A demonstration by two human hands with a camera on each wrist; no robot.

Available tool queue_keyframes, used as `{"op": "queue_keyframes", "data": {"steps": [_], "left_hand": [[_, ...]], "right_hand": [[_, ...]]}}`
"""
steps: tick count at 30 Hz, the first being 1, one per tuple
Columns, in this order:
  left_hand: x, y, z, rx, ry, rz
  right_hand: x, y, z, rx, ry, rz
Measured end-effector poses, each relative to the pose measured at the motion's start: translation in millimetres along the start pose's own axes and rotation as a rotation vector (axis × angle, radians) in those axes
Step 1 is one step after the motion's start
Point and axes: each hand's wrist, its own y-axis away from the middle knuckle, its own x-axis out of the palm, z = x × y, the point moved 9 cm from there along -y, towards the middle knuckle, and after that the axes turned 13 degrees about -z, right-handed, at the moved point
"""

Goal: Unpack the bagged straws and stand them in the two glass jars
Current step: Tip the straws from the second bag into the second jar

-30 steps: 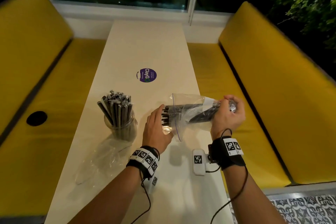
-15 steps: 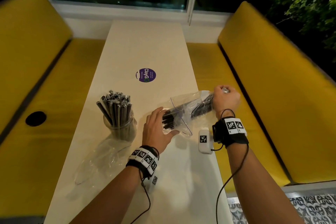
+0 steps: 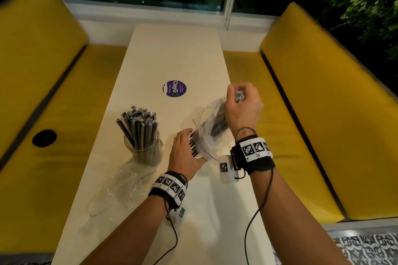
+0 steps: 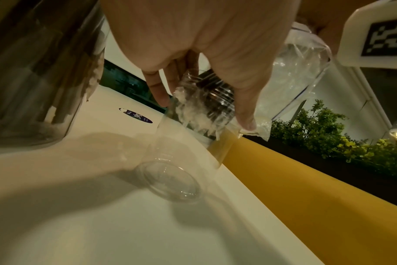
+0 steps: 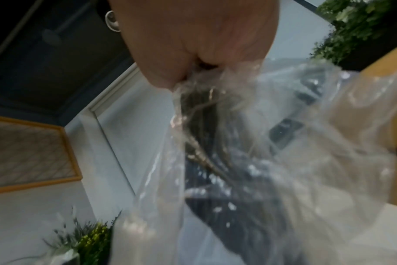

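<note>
Full jar (image 3: 143, 146) beside empty bag (image 3: 120, 189)

The bag (image 3: 207, 135) is thin, clear, shiny, crinkly plastic. The jar (image 4: 170, 172) is smooth clear glass. The table (image 3: 172, 54) is smooth.

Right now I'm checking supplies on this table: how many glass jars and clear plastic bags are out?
Clear glass jars: 2, one full of black straws, one empty.
Clear plastic bags: 2, one empty, one holding black straws.
Total: 4.
</note>
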Motion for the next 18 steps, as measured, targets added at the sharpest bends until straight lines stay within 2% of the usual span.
{"op": "queue_keyframes", "data": {"steps": [2, 5, 8, 12, 15, 18], "left_hand": [[-2.4, 1.2, 6.2, -0.054, 0.051, -0.015], [-3.9, 6.1, 12.3, -0.063, 0.107, -0.041], [-0.7, 8.7, 10.5, -0.012, 0.088, -0.022], [-0.6, 8.5, 5.1, 0.062, 0.078, -0.010], [-2.1, 8.0, 2.2, 0.087, 0.068, -0.011], [-3.6, 5.7, 1.4, 0.105, 0.052, -0.022]], "right_hand": [[-7.7, -4.6, -6.4, 0.041, 0.008, -0.077], [-20.0, -11.6, -26.7, 0.178, 0.010, -0.178], [-29.0, -13.1, -41.1, 0.243, 0.017, -0.239], [-37.0, -13.7, -45.8, 0.243, 0.015, -0.284], [-40.6, -17.9, -45.6, 0.235, 0.006, -0.274], [-32.3, -11.8, -38.1, 0.191, -0.050, -0.148]]}}
